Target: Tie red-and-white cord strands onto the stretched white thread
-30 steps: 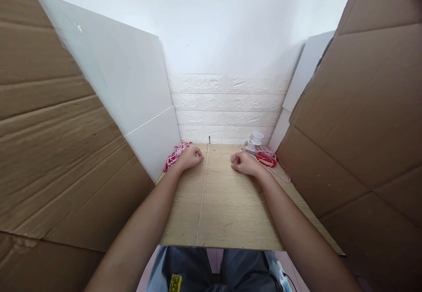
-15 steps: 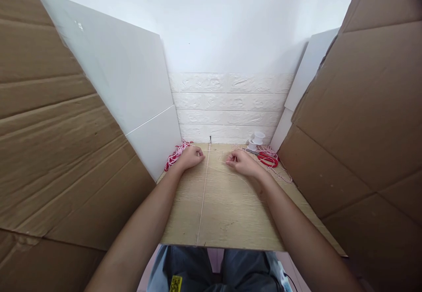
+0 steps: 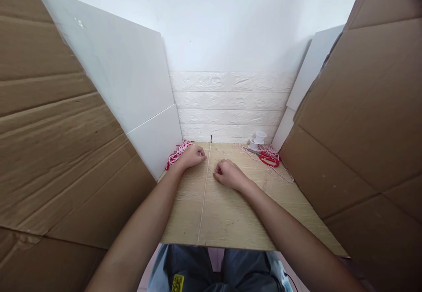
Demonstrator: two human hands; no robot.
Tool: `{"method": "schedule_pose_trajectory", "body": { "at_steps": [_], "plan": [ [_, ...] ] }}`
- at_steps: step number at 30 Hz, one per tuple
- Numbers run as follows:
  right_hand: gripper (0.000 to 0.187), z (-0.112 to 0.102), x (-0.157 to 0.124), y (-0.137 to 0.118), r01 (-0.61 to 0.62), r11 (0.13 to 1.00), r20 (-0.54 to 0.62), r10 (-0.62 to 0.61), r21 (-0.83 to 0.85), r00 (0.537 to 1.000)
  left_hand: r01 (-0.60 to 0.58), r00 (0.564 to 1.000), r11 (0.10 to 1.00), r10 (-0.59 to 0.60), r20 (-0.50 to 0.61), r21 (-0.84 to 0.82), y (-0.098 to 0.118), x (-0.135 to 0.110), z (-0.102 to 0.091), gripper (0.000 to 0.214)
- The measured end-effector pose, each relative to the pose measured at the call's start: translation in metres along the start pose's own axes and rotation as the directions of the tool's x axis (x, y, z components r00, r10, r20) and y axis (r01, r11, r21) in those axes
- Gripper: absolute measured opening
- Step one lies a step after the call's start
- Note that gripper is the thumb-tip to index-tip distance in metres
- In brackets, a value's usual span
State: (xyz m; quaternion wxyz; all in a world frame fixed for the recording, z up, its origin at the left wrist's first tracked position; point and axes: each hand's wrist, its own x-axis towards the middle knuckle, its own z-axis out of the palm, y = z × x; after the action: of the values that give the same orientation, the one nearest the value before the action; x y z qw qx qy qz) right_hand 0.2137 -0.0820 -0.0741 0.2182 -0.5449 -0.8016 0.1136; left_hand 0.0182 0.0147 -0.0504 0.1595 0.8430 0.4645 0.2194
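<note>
A thin pale cord (image 3: 203,195) runs taut down the wooden board, from a small dark hook (image 3: 211,138) at the back to the front edge. Just left of this cord, my left hand (image 3: 194,156) is closed in a pinch on a fine thread that barely shows. My right hand (image 3: 230,174) is on the right of the cord, lower and close to it, its fingers curled together on a faint thread (image 3: 211,169). The fingertips hide most of what they grip.
Red and white cords (image 3: 178,153) lie bundled at the back left. At the back right are white spools (image 3: 260,137), red-handled scissors (image 3: 269,159) and loose pink cord (image 3: 286,177). Cardboard panels (image 3: 356,129) flank the wooden board (image 3: 237,221); a white brick-pattern wall (image 3: 231,100) stands behind.
My right hand has moved left and slightly down, nearer the taut cord, with its fingers still closed. The left hand has barely moved. The loose thread that curved right of the cord shows less.
</note>
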Motion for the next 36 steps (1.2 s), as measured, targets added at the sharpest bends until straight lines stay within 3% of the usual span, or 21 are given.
{"method": "schedule_pose_trajectory", "body": {
  "at_steps": [8, 14, 29, 32, 36],
  "plan": [
    [0.012, 0.01, 0.001, -0.008, -0.064, 0.998, -0.118, 0.063, -0.001, 0.991, 0.04, 0.97, 0.991, -0.008, 0.241, -0.129, 0.0, -0.002, -0.007, 0.023],
    [0.011, 0.014, 0.002, -0.008, -0.065, 0.998, -0.145, 0.064, -0.006, 0.987, 0.035, 0.952, 0.982, 0.024, 0.304, -0.186, -0.002, -0.002, -0.008, 0.026],
    [0.011, 0.019, 0.004, -0.008, -0.073, 0.997, -0.152, 0.072, 0.003, 0.986, 0.037, 0.92, 0.984, 0.033, 0.39, -0.172, 0.006, -0.003, -0.006, 0.016],
    [0.011, 0.02, 0.004, -0.007, -0.07, 0.997, -0.155, 0.07, 0.006, 0.985, 0.062, 0.937, 0.986, -0.004, 0.349, -0.156, 0.006, -0.003, -0.006, 0.016],
    [0.012, 0.019, 0.004, -0.008, -0.067, 0.998, -0.147, 0.066, -0.002, 0.987, 0.179, 0.966, 0.959, -0.13, 0.222, -0.218, 0.006, -0.003, -0.009, 0.018]
  ]
}}
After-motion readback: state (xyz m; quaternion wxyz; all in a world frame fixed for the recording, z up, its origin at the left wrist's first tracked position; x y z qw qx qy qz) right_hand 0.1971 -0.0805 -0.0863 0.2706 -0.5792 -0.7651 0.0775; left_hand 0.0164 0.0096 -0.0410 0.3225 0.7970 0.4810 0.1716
